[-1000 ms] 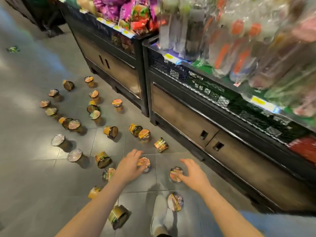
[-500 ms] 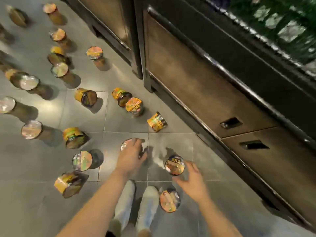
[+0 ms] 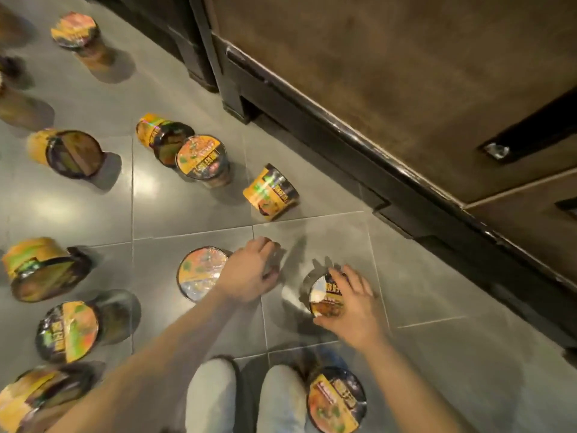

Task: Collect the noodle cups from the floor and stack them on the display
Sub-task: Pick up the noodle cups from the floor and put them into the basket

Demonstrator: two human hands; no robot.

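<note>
Several yellow and black noodle cups lie or stand on the grey tiled floor (image 3: 193,210). My left hand (image 3: 249,271) sits on the right rim of an upright cup (image 3: 199,275), fingers curled over its far side. My right hand (image 3: 351,303) grips a second upright cup (image 3: 323,296) from above, thumb near its front and fingers round its back. Another upright cup (image 3: 335,401) stands beside my right shoe. A tipped cup (image 3: 270,192) lies just beyond my hands, and an upright one (image 3: 201,157) stands behind it. The display's top is out of view.
The brown cabinet front (image 3: 390,73) with its black base rail (image 3: 343,129) runs diagonally along the right. My two pale shoes (image 3: 212,398) stand at the bottom centre. More cups crowd the left: tipped ones (image 3: 67,151) (image 3: 37,270) and an upright one (image 3: 67,331).
The view has dropped much closer to the floor. My left hand slid from the top of its cup to the right rim. My right hand closed round its cup.
</note>
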